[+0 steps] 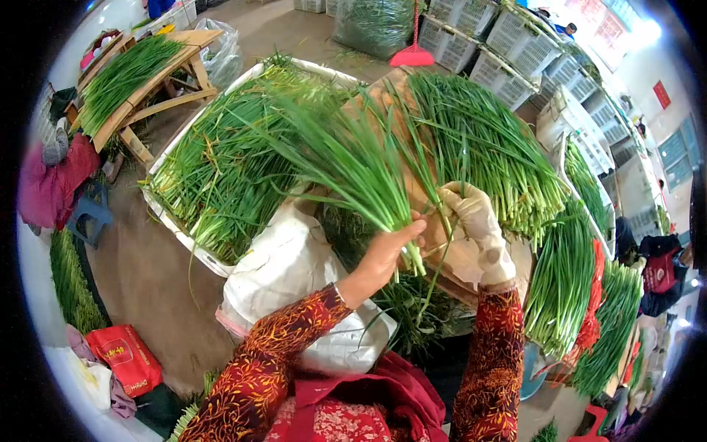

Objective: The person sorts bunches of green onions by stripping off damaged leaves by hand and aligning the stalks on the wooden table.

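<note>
My bare left hand (385, 256) is closed round the pale stems of a bunch of long green leafy stalks (346, 166), whose tops fan up and to the left. Close to its right, my right hand (471, 221) wears a pale glove, and its fingers pinch a few loose green blades (416, 144). Both hands are above a wooden board (508, 265). A thick row of stalks (486, 140) lies on the board's right part. Left of my hands, a white crate (193, 247) holds a heap of similar stalks. White sheeting (294, 272) lies below that crate, partly under my left sleeve.
A wooden bench (158, 66) bears more stalks at the upper left, beside a person in a dark pink top (62, 184). Stacked crates (508, 70) stand at the upper right, near a red dustpan (412, 55). Another person (659, 276) is at the right edge.
</note>
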The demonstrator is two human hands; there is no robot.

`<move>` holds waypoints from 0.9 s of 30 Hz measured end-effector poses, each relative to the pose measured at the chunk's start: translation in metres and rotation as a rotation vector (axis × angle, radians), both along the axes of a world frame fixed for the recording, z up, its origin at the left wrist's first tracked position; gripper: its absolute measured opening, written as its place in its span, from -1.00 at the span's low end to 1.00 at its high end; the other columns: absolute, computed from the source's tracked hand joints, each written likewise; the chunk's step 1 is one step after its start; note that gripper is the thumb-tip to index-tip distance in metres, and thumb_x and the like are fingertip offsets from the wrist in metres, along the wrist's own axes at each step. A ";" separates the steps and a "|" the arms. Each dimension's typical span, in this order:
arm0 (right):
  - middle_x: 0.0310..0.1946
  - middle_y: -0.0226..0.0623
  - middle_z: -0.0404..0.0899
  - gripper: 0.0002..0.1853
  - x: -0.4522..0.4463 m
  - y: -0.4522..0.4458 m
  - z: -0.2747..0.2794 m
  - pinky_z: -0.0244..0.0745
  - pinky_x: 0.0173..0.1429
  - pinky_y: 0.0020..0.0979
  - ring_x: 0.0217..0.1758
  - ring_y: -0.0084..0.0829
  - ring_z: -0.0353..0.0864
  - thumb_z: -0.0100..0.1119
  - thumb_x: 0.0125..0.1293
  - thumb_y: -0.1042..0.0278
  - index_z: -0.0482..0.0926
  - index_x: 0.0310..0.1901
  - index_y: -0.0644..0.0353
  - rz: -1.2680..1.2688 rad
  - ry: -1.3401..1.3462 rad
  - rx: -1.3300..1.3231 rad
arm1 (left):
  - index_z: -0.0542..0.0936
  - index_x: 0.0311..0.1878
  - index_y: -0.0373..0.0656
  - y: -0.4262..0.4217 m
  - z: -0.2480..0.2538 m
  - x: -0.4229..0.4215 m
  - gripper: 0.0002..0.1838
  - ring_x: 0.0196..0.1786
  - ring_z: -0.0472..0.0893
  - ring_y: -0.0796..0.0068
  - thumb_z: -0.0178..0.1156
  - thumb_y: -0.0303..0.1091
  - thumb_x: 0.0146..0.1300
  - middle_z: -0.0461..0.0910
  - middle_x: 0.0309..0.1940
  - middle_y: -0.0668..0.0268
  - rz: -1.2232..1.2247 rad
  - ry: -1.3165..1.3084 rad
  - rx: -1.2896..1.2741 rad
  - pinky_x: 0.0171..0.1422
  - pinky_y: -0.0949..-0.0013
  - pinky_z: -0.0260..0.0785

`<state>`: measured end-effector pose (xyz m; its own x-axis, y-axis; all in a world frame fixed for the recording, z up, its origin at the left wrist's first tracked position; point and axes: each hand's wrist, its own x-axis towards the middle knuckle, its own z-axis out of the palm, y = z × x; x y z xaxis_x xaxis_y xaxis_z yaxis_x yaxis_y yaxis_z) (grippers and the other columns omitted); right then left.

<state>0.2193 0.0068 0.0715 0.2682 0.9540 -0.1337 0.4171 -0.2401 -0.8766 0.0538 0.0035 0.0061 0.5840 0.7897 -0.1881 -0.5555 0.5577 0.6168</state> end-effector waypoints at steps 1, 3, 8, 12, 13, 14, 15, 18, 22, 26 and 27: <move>-0.60 -0.52 0.46 -0.80 -0.004 -0.007 0.006 0.22 -0.47 -0.60 -0.56 -0.67 0.33 0.11 0.23 0.28 0.54 -0.27 0.25 0.037 0.135 0.060 | 0.45 -0.16 -0.13 0.000 -0.004 0.004 -0.78 -0.38 0.51 0.59 0.22 -0.35 0.14 0.53 -0.23 0.36 -0.007 0.019 0.049 -0.34 0.42 0.47; -0.61 -0.56 0.43 -0.82 -0.020 -0.032 0.046 0.20 -0.45 -0.66 -0.55 -0.71 0.32 0.11 0.24 0.32 0.53 -0.26 0.26 -0.028 0.284 0.063 | 0.45 -0.16 -0.15 0.001 -0.007 0.009 -0.77 -0.38 0.51 0.59 0.22 -0.33 0.14 0.53 -0.23 0.35 0.066 0.032 0.148 -0.34 0.41 0.47; -0.50 -0.43 0.56 -0.71 -0.029 -0.107 0.068 0.42 -0.41 -0.56 -0.44 -0.61 0.53 0.18 0.14 0.07 0.58 -0.23 0.10 0.498 0.187 -0.727 | 0.43 -0.22 -0.13 0.015 0.021 -0.017 -0.81 -0.42 0.48 0.61 0.18 -0.30 0.15 0.54 -0.27 0.29 0.124 0.010 0.073 -0.36 0.46 0.45; -0.35 -0.16 0.60 -0.59 -0.025 -0.113 0.029 0.48 -0.21 -0.29 -0.27 -0.20 0.61 0.14 0.10 -0.06 0.56 -0.20 0.13 0.418 -0.686 -0.296 | 0.43 -0.20 -0.12 0.023 0.029 -0.022 -0.81 -0.43 0.46 0.61 0.19 -0.36 0.16 0.52 -0.32 0.32 0.160 -0.113 0.037 -0.38 0.42 0.43; -0.41 -0.10 0.59 -0.60 -0.027 -0.101 0.039 0.48 -0.22 -0.29 -0.31 -0.21 0.61 0.14 0.11 -0.03 0.55 -0.21 0.15 0.246 -0.507 -0.037 | 0.42 -0.18 -0.12 0.022 0.028 -0.020 -0.80 -0.44 0.46 0.59 0.19 -0.37 0.15 0.51 -0.33 0.33 0.163 -0.114 0.027 -0.39 0.41 0.43; -0.46 -0.11 0.58 -0.68 -0.029 -0.081 0.043 0.48 -0.27 -0.27 -0.36 -0.19 0.61 0.12 0.14 0.09 0.55 -0.23 0.19 0.121 -0.743 -0.127 | 0.41 -0.18 -0.12 0.020 0.025 -0.018 -0.80 -0.43 0.46 0.58 0.19 -0.38 0.16 0.51 -0.33 0.32 0.150 -0.117 0.015 -0.39 0.40 0.42; -0.42 -0.12 0.59 -0.71 -0.023 -0.064 0.040 0.48 -0.24 -0.29 -0.34 -0.23 0.61 0.12 0.17 0.13 0.54 -0.20 0.17 0.100 -0.835 -0.132 | 0.41 -0.18 -0.13 0.017 0.021 -0.015 -0.80 -0.43 0.46 0.57 0.18 -0.39 0.16 0.51 -0.33 0.32 0.137 -0.120 0.006 -0.39 0.40 0.42; -0.37 -0.13 0.60 -0.73 0.000 -0.037 -0.010 0.46 -0.23 -0.29 -0.32 -0.25 0.61 0.12 0.19 0.17 0.54 -0.24 0.21 0.141 -1.052 -0.097 | 0.43 -0.17 -0.13 0.005 0.020 -0.012 -0.80 -0.42 0.47 0.55 0.20 -0.40 0.15 0.51 -0.32 0.34 0.101 -0.043 -0.007 -0.38 0.38 0.42; -0.45 -0.20 0.60 -0.77 -0.015 -0.035 0.008 0.43 -0.31 -0.37 -0.43 -0.34 0.58 0.14 0.18 0.23 0.55 -0.28 0.24 0.017 -0.683 -0.136 | 0.44 -0.17 -0.12 -0.001 0.011 -0.010 -0.77 -0.39 0.49 0.58 0.23 -0.38 0.12 0.52 -0.29 0.38 0.054 0.003 -0.030 -0.36 0.40 0.44; -0.55 -0.24 0.57 -0.85 -0.035 -0.065 0.007 0.42 -0.39 -0.46 -0.50 -0.37 0.59 0.18 0.15 0.28 0.54 -0.29 0.14 0.089 -0.206 0.138 | 0.48 -0.15 -0.14 -0.001 0.006 0.003 -0.77 -0.38 0.50 0.62 0.23 -0.36 0.13 0.52 -0.31 0.43 0.064 0.051 0.103 -0.32 0.50 0.40; -0.55 -0.24 0.57 -0.85 -0.039 -0.069 0.005 0.42 -0.39 -0.46 -0.50 -0.37 0.59 0.18 0.15 0.28 0.54 -0.29 0.14 0.088 -0.202 0.135 | 0.49 -0.15 -0.15 -0.002 0.005 0.004 -0.78 -0.38 0.49 0.62 0.23 -0.36 0.14 0.52 -0.32 0.43 0.065 0.023 0.148 -0.32 0.53 0.38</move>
<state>0.1803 -0.0625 0.0768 0.1919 0.9804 0.0438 0.6010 -0.0821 -0.7950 0.0583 0.0016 0.0115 0.5280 0.8455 -0.0793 -0.5720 0.4231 0.7027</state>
